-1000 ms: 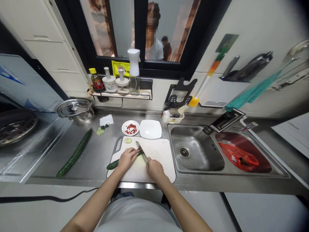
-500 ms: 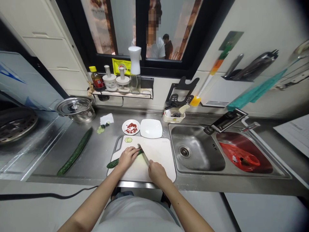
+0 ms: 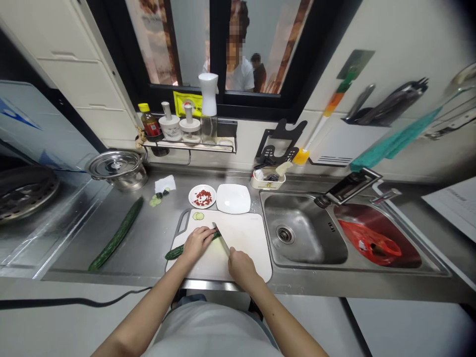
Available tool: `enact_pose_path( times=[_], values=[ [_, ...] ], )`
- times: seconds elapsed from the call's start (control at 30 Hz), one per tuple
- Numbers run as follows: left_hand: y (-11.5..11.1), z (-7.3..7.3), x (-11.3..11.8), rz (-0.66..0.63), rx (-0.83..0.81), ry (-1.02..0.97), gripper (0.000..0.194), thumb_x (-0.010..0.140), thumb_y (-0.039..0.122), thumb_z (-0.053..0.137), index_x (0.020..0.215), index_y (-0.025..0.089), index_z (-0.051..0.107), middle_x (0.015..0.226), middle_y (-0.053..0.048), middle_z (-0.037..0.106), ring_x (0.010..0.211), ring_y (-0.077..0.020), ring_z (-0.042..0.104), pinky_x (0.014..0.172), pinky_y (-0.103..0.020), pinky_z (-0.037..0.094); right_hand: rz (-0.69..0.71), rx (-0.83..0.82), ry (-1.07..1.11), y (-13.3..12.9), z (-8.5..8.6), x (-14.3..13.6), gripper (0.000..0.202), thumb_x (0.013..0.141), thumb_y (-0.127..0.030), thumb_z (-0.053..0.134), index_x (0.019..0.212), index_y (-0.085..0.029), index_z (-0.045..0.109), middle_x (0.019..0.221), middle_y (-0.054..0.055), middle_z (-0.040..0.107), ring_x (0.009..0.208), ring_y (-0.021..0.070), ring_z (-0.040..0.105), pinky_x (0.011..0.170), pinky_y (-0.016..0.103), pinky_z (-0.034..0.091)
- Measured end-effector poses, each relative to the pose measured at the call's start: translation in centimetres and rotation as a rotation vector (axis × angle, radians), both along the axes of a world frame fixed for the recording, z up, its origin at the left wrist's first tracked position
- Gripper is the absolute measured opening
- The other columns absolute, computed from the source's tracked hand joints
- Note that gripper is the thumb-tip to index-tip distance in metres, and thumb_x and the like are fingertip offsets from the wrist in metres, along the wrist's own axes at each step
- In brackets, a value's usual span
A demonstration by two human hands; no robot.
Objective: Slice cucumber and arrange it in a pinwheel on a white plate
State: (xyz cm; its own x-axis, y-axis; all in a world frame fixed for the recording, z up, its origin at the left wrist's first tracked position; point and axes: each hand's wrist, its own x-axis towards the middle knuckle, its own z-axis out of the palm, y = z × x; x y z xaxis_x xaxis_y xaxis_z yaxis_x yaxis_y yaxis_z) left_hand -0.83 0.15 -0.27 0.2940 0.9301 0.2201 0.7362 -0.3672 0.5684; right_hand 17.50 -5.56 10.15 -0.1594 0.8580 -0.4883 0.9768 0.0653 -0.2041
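Note:
My left hand [image 3: 198,243] is closed over a green cucumber [image 3: 174,253] lying slantwise on the white cutting board [image 3: 249,248]. The hand hides the cucumber's middle. A knife [image 3: 222,238] is in my right hand [image 3: 240,265], fingers wrapped round its handle. The blade stands at the cucumber's right end, just beside my left fingertips. Thin cucumber slices [image 3: 198,216] lie near the board's top left corner. Behind the board are a small plate of chopped red pieces [image 3: 203,197] and a white square plate [image 3: 233,199].
Another whole cucumber [image 3: 117,235] rests on the steel counter to the left, near a lidded pot [image 3: 118,168]. Cucumber scraps [image 3: 156,199] lie by a white paper [image 3: 164,184]. At right is a double sink [image 3: 308,228] holding a red plastic bag [image 3: 372,243].
Both hands, the knife and the cucumber keep nearly the same place. The whole view has shifted very slightly.

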Motion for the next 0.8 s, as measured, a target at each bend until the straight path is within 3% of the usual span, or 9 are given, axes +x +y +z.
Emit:
enact_pose_path(
  times=[0.17,0.47,0.8],
  values=[
    [0.0,-0.1,0.0,0.004,-0.010,0.004,0.028,0.093,0.034,0.046,0.110,0.028,0.068,0.097,-0.005,0.066,0.093,-0.0188,0.058,0.085,-0.032,0.046,-0.006,-0.002,0.005,-0.5,-0.3,0.4,0.034,0.091,-0.009,0.031,0.112,-0.011,0.057,0.096,0.017,0.068,0.097,0.0232,0.064,0.077,0.029,0.042],
    [0.0,-0.3,-0.1,-0.002,0.002,0.003,0.027,0.093,0.033,0.047,0.110,0.028,0.068,0.097,-0.004,0.066,0.093,-0.0189,0.058,0.083,-0.031,0.046,-0.003,0.012,0.021,1.5,-0.2,-1.1,0.034,0.089,-0.007,0.032,0.113,-0.010,0.057,0.100,0.017,0.068,0.099,0.0227,0.064,0.077,0.029,0.044],
    [0.1,-0.1,0.0,0.004,0.002,-0.008,0.026,0.093,0.034,0.048,0.108,0.027,0.068,0.097,-0.004,0.067,0.093,-0.0189,0.059,0.085,-0.031,0.046,-0.001,-0.007,-0.001,-0.2,-0.7,0.1,0.033,0.089,-0.009,0.033,0.111,-0.011,0.057,0.098,0.017,0.068,0.097,0.0236,0.064,0.077,0.030,0.044]
  ],
)
